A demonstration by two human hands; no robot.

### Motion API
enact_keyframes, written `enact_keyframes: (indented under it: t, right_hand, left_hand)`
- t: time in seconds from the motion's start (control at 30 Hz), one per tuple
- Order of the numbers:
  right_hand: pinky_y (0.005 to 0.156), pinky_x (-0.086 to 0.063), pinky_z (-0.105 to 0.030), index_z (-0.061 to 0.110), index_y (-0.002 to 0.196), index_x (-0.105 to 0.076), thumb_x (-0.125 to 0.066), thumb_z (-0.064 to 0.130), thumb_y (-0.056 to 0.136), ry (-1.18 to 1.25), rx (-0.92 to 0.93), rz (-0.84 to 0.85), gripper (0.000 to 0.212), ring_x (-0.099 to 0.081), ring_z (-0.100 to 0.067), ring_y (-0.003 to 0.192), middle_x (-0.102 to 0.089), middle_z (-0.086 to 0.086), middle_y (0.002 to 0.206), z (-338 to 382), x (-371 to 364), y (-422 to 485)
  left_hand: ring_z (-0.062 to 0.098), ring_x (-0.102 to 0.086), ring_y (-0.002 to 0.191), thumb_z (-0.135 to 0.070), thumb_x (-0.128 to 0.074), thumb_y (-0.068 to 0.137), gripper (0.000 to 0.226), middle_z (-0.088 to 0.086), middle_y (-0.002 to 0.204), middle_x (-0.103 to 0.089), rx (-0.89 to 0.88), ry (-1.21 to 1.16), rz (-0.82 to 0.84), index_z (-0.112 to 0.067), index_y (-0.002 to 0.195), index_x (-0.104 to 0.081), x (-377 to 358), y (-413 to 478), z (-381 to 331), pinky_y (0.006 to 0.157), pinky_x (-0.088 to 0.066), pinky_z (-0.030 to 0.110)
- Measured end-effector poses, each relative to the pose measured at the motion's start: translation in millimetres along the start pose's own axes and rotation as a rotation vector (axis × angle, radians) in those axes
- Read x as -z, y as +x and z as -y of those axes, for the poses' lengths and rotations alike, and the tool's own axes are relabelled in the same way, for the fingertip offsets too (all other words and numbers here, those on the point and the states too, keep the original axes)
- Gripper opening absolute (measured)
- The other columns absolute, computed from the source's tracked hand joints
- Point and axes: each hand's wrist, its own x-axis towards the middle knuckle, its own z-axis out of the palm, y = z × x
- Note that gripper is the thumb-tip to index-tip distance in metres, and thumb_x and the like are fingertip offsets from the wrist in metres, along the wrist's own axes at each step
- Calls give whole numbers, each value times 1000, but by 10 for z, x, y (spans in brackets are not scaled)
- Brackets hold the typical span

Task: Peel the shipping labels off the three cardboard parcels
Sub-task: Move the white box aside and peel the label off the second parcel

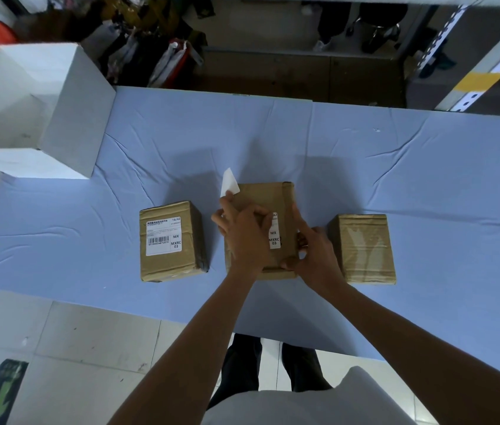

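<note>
Three brown cardboard parcels stand in a row on the blue cloth. The left parcel (170, 240) carries a whole white shipping label (163, 236) on top. The right parcel (363, 248) shows only tape and no label. On the middle parcel (273, 197), the label (229, 184) is partly lifted: its free end sticks up at the far left corner, while a strip with "MX MXRC 03" still lies flat. My left hand (242, 231) pinches the lifted label. My right hand (314, 251) grips the parcel's near right corner.
A large white open box (37, 111) stands at the table's far left. The blue-covered table (396, 167) stretches wide to the right. Beyond the far edge lie bags and a metal rack upright (488, 53). Tiled floor and my legs are below the near edge.
</note>
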Motion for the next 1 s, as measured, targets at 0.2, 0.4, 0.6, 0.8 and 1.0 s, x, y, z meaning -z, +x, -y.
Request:
enact_keyframes:
  t: [0.2, 0.4, 0.6, 0.8, 1.0]
  right_hand:
    - [83, -54, -39, 40, 147, -19, -80, 6, 63, 3, -2, 10, 110, -54, -23, 93, -46, -11, 103, 9, 6, 8]
    - [82, -53, -31, 36, 149, -17, -78, 5, 66, -1, 22, 15, 107, -53, -24, 94, -47, -14, 105, 31, 17, 13]
    - [80, -52, -29, 40, 147, -17, -79, 6, 63, 2, 21, 15, 110, -54, -23, 93, -48, -14, 104, 21, 17, 16]
    - [75, -46, -20, 40, 147, -19, -80, 7, 62, -4, 6, 13, 110, -52, -21, 92, -46, -10, 102, 0, 14, 26]
    - [79, -52, -28, 41, 147, -18, -79, 5, 64, -6, 1, 15, 110, -54, -23, 93, -46, -11, 104, 23, 12, 16]
  left_hand:
    - [27, -20, 124, -33, -71, 80, 9, 4, 144, -24, 1, 31, 13, -27, 76, -68, -20, 25, 17, 102, -39, 48]
    - [30, -20, 127, -36, -68, 83, 14, 4, 149, -22, 11, 79, 18, -23, 77, -68, -55, 27, 27, 106, -35, 47]
    - [30, -19, 127, -34, -66, 85, 14, 4, 149, -20, 18, 92, 35, -22, 78, -68, -31, 26, -2, 107, -32, 46]
    - [29, -16, 130, -31, -68, 83, 12, 2, 149, -19, 21, 22, 81, -27, 73, -64, 14, 33, 11, 106, -35, 49]
    - [30, -13, 132, -33, -69, 82, 9, -1, 148, -17, 21, -9, 143, -28, 76, -66, 88, 40, 59, 109, -35, 47]
